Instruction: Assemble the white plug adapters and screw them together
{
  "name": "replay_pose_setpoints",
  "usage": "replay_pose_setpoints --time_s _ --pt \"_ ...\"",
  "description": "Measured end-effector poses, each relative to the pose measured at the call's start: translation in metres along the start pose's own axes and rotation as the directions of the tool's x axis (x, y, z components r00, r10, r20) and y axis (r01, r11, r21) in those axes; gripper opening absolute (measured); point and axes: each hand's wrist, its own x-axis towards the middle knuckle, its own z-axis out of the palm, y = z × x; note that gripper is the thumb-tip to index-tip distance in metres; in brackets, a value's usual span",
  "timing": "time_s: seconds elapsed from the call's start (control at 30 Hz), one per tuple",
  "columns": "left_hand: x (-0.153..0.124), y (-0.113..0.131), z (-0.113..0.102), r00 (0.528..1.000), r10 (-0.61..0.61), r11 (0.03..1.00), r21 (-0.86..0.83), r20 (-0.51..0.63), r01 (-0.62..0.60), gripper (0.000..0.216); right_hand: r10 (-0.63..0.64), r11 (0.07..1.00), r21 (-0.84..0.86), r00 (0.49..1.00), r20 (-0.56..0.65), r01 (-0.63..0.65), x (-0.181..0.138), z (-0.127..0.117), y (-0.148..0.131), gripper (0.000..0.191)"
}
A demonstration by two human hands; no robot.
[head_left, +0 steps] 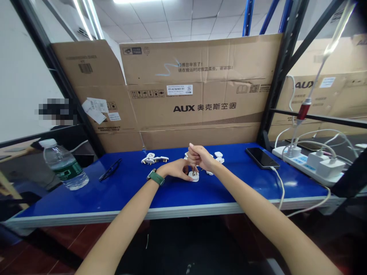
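Observation:
A small white plug part (194,177) rests on the blue tabletop, short metal-looking pieces standing up from it. My left hand (180,169), with a green-strapped watch (156,177) on its wrist, has thumb and fingers closed on this part from the left. Just above it is my right hand (200,157), curled into a fist with the thumb on top. Whatever the fist grips is hidden by the fingers. More white plug pieces (219,157) lie behind and to the right of my right hand, partly covered. Another group of white plug parts (153,158) lies to the left.
Black glasses (111,169) and a water bottle (65,165) are at left. On the right are a phone (262,157) with a white cable and a power strip (309,164) with chargers. A cardboard sheet (200,114) stands along the back. Beyond the left side, a person's blurred head shows.

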Motion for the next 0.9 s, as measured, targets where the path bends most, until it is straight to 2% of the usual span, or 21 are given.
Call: replay_pose_setpoints --time_s 0.2,0.53,0.9 --pt "0.001 0.0 -0.001 1.0 0.019 1.0 0.005 0.021 -0.019 0.047 -0.011 1.0 0.011 1.0 0.009 0.011 -0.001 0.0 -0.001 0.047" --pt "0.0 0.001 0.0 1.0 -0.004 1.0 -0.012 0.02 0.004 0.047 -0.069 0.998 -0.009 0.998 -0.003 0.069 -0.003 -0.002 -0.002 0.049" --pt "0.001 -0.003 0.002 1.0 0.007 1.0 -0.013 0.001 -0.007 0.047 -0.062 0.997 -0.035 0.998 0.004 0.062 0.0 -0.004 0.008 0.051"
